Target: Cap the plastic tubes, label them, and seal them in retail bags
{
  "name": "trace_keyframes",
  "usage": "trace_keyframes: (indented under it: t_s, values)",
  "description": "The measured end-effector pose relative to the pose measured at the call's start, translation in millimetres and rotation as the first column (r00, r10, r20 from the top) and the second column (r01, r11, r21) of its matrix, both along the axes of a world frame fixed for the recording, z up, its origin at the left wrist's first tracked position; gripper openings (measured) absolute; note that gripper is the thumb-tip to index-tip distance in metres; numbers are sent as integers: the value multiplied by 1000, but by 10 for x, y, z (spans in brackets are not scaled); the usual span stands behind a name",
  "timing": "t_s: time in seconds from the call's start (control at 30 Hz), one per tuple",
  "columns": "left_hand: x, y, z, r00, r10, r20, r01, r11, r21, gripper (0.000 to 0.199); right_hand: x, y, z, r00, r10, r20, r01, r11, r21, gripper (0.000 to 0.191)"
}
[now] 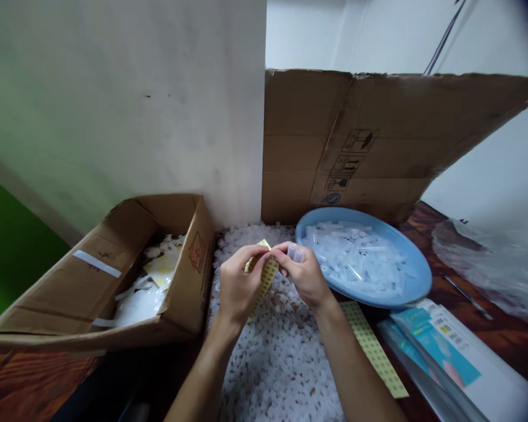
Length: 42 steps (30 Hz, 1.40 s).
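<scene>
Fingers pinched, my left hand (240,283) holds a yellow sheet with rows of small round dots (268,280), which hangs down between my hands. The fingertips of my right hand (305,274) meet those of my left at the sheet's upper part. Small translucent plastic tubes (295,253) are held in the curled fingers of my right hand. Below both hands spreads a thick layer of small whitish translucent pieces (277,357). To the right, a blue basin (411,252) holds many clear plastic tubes (361,258).
An open cardboard box (193,281) with paper scraps stands left. Another dotted yellow sheet (374,350) lies beside my right forearm. Further right are plastic packets (462,351), a thin metal tool (469,297) and a clear bag (497,264). A cardboard panel (303,140) stands behind.
</scene>
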<state>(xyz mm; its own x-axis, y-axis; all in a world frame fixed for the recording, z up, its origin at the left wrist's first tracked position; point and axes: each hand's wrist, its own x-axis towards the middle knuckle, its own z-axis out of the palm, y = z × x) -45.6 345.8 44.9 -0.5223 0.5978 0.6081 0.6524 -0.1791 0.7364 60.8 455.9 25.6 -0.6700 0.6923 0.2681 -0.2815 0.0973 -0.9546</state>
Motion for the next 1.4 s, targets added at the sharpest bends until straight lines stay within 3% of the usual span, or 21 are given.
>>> trace_keyframes:
  t_s: [0.27,0.57,0.9,1.13,1.4]
  values:
    - [9,-2,29,999,-2,37,3,1000,-15,6,28,-22,103,995,-68,77,59,991,118,27]
    - [-75,-20,24,991,-117,71,121,992,-42,8,43,-6,129,996,-69,61,57,982,180,26]
    - [-96,-61,74,993,-105,-54,101,992,-80,8,74,-21,181,995,-70,65,53,971,234,26]
    - [-91,-58,92,976,-110,-187,89,989,-117,7,63,-22,161,995,-61,79,41,972,232,27]
    - [-126,-69,83,973,-164,-163,139,978,-153,7,44,-42,164,995,-42,94,25,985,172,26]
